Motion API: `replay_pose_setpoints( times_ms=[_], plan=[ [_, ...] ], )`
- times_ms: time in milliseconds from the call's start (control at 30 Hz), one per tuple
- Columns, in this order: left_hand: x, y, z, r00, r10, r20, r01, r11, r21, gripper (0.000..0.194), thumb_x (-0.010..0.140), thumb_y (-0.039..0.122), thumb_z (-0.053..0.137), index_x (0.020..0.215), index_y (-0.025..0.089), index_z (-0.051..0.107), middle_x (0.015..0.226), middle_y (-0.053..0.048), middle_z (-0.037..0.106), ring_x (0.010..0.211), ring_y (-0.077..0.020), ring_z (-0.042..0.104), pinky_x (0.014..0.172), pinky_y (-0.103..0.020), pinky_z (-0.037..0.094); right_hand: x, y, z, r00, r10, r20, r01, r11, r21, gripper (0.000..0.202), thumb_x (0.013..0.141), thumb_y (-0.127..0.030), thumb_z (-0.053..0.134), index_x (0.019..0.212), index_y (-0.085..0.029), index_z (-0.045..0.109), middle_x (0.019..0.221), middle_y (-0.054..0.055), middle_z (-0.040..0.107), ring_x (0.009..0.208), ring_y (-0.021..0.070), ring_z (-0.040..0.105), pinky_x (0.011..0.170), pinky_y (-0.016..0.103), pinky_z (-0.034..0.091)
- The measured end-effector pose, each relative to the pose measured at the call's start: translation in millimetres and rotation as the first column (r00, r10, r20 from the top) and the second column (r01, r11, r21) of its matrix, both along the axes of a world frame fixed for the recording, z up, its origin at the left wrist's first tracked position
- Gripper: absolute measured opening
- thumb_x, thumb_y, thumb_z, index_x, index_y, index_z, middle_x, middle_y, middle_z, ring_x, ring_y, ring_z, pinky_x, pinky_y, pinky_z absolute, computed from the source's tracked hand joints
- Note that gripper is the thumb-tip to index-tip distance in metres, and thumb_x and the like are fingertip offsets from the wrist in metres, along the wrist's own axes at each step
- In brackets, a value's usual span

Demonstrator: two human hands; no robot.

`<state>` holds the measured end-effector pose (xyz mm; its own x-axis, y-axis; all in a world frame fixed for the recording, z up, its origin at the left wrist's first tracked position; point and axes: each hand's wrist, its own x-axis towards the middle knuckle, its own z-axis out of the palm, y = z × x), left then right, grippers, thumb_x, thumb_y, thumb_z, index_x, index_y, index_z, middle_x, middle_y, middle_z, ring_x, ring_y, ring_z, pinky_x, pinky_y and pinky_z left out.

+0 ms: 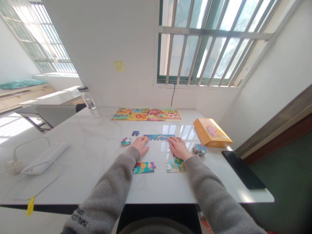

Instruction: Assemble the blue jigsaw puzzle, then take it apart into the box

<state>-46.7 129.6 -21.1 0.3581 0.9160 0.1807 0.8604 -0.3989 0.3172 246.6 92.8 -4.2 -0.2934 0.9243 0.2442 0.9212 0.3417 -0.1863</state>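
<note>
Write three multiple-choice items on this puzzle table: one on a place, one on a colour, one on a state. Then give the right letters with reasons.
1. Where does the finished puzzle lie?
A. At the far edge of the table, under the window
B. Under the person's sleeves
C. On the orange box

2. What colour is the box on the right?
A. Blue
B. Orange
C. White

3. How do the left hand and right hand stand?
A. Both lifted clear of the table
B. Both clenched around the water bottle
C. Both flat on the table, at either end of the joined strip of pieces

Answers:
1. A, it lies along the far side, near the wall.
2. B, its top and sides are orange.
3. C, the fingers rest open at the strip's two ends.
</note>
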Motion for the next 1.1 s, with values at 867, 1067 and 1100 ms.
replay_pose_setpoints(
  times_ms=[867,1067,1100],
  plan=[
    [-130,-3,10.1,0.989,0.124,0.076,-0.13,0.987,0.093,0.033,0.071,0.021,0.057,0.102,0.024,0.068,0.122,-0.006,0.065,0.118,-0.0272,0.053,0.105,-0.044,0.043,1,4,-5.9,0.997,0.07,-0.039,-0.07,0.998,0.009,0.046,0.099,-0.031,0.037,0.139,-0.019,0.055,0.146,0.009,0.052,0.133,0.0255,0.042,0.113,0.043,0.033],
    [-130,-4,9.7,0.988,0.123,0.095,-0.131,0.988,0.083,0.026,0.075,0.021,0.057,0.099,0.023,0.068,0.118,-0.006,0.066,0.113,-0.0259,0.055,0.104,-0.044,0.044,1,5,-6.1,0.997,0.071,-0.029,-0.071,0.997,0.003,0.046,0.1,-0.031,0.037,0.14,-0.017,0.054,0.146,0.01,0.051,0.134,0.0256,0.041,0.114,0.043,0.033],
    [-129,-6,10.9,0.986,0.13,0.106,-0.14,0.985,0.098,0.025,0.076,0.021,0.058,0.099,0.022,0.067,0.115,-0.006,0.065,0.112,-0.0259,0.055,0.104,-0.044,0.044,1,5,-6.1,0.997,0.072,-0.03,-0.072,0.997,0.006,0.046,0.099,-0.031,0.037,0.14,-0.017,0.055,0.146,0.01,0.052,0.133,0.0257,0.041,0.113,0.043,0.033]
  ],
)
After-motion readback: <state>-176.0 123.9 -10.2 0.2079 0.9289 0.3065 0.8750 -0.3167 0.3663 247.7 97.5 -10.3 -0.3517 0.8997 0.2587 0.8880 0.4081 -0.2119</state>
